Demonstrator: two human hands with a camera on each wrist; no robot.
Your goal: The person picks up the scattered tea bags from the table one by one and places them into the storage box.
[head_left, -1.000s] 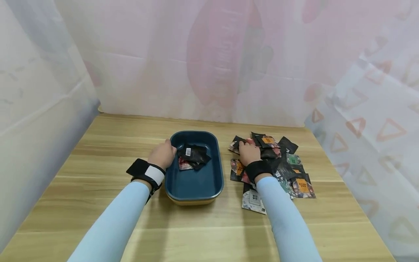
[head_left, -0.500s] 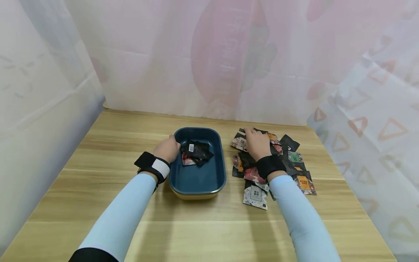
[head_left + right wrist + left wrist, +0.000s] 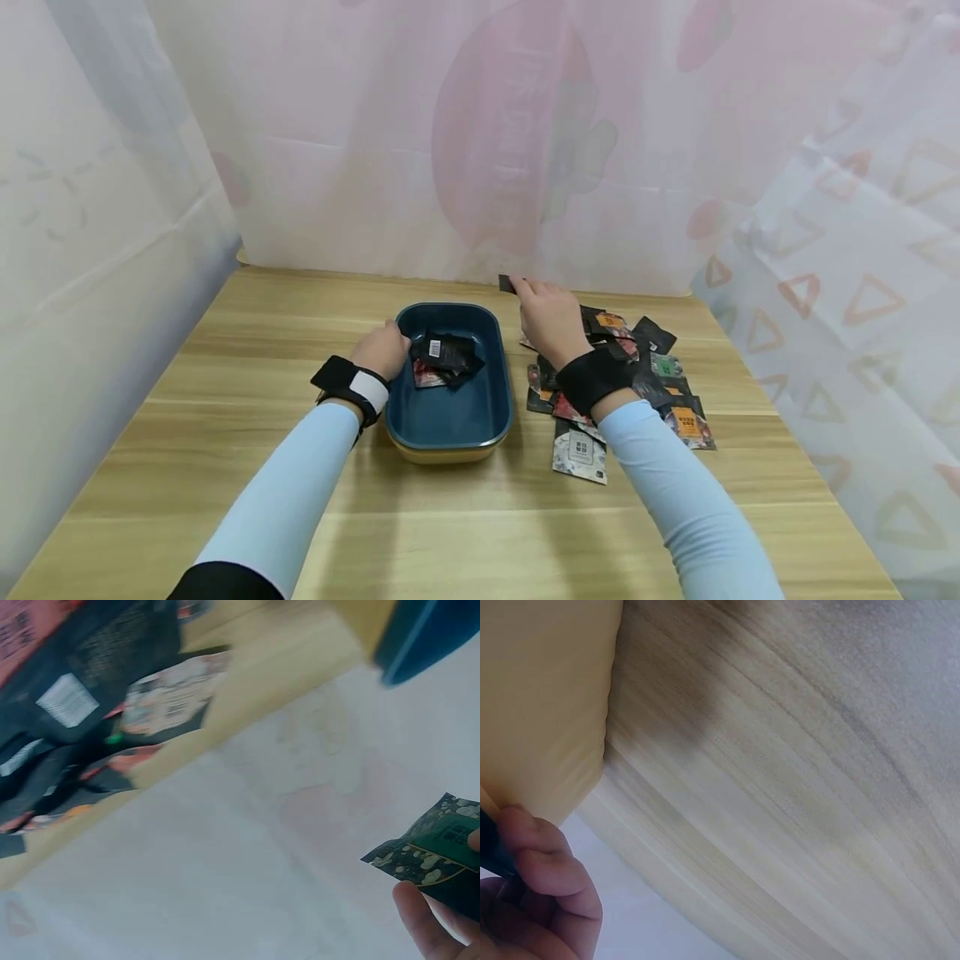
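Pale wood table (image 3: 225, 467), hung round with sheer patterned curtains (image 3: 825, 208). Right hand (image 3: 550, 319) is raised above the far edge of the table, pinching a dark green sachet (image 3: 507, 284) between thumb and fingertips; the sachet sits just beyond the tray's far right corner. Left hand (image 3: 384, 350) grips the left rim of the blue tray (image 3: 450, 417), fingers curled over the edge. Inside the tray lie a few dark sachets (image 3: 446, 357), one showing a white barcode label. Right of the tray, under and beside the right forearm, is a loose pile (image 3: 645, 375) of packets in black, orange, green and white, overlapping one another.

Only a sliver of the held sachet shows from the head; the right wrist view shows its speckled green print (image 3: 439, 855) and a fingertip (image 3: 424, 922) beneath it, with the pile blurred above. Left wrist view shows the tray's yellow outer wall (image 3: 540, 705) and curled fingers (image 3: 544, 855) on its rim. Packet lettering is too small to read.
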